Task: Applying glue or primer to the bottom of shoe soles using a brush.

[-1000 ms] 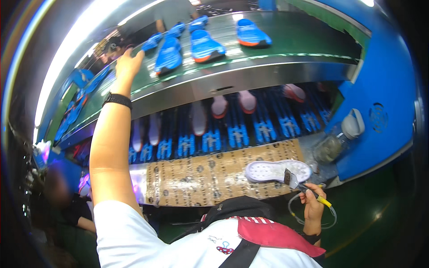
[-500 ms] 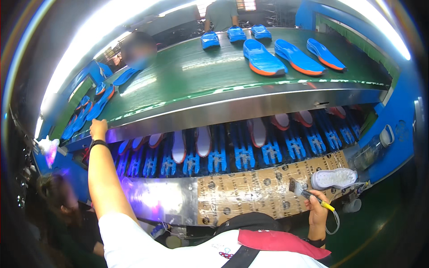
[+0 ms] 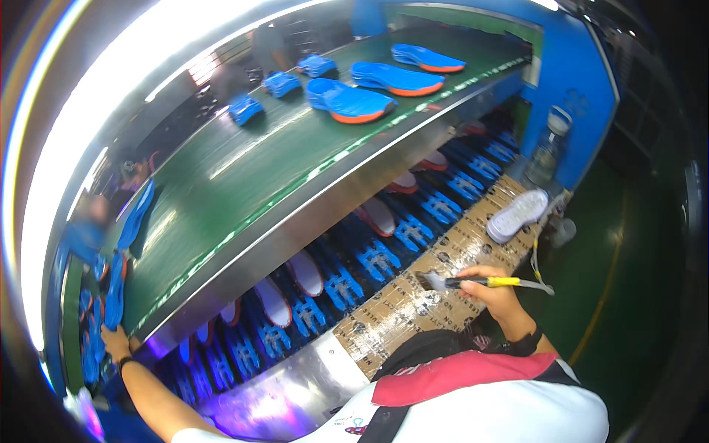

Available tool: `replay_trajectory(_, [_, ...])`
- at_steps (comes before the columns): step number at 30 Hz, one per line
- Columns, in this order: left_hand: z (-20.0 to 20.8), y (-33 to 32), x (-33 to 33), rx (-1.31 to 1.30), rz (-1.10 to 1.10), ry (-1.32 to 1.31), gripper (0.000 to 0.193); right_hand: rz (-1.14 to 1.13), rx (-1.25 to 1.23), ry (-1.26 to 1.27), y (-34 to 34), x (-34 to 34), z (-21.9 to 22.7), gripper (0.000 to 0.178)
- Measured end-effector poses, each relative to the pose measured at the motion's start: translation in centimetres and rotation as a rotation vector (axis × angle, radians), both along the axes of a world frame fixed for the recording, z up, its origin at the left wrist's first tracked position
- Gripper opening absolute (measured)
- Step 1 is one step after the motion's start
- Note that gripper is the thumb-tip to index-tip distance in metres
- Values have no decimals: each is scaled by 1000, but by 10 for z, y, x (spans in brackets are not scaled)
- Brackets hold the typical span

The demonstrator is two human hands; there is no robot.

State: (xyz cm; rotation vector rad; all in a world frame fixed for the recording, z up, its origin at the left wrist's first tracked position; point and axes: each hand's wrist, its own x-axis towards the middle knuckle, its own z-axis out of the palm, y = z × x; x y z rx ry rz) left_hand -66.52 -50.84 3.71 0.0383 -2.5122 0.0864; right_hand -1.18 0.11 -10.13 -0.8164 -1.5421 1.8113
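My left hand (image 3: 115,342) is at the near edge of the green belt, its fingers closed on the near end of a blue shoe sole (image 3: 116,292). More blue soles (image 3: 91,336) lie just left of it. In my right hand (image 3: 493,293) is a flat brush (image 3: 473,282) with a black and yellow handle and a thin tube trailing from its end. Its bristles point left, over the cardboard-covered ledge (image 3: 384,310). A white shoe sole (image 3: 517,216) lies on that ledge, beyond the brush and to the right.
Several blue soles with orange edges (image 3: 347,100) sit on the upper green belt (image 3: 221,192). Under its metal edge (image 3: 251,244), blue racks (image 3: 343,288) carry white soles with reddish rims (image 3: 305,273). A clear bottle (image 3: 546,151) stands at the right end. Other people are across the belt.
The whole view has swung, so the belt now slants up to the right. My left hand stays by the blue sole at the belt's edge. The brush in my right hand now points more level.
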Motion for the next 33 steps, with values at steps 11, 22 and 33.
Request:
replay_trajectory(11, [8,79,49,-30,-721,237,17,78,43,10,12,-19,11,21])
replay_trajectory(22, [-28,234,321,1018,-863,980,20,225,67,116,36,-15,-3,21])
replay_trajectory(33, [-52,310,366,2683,-1660,-1378,77,288,-64,117,44,6,-8,25])
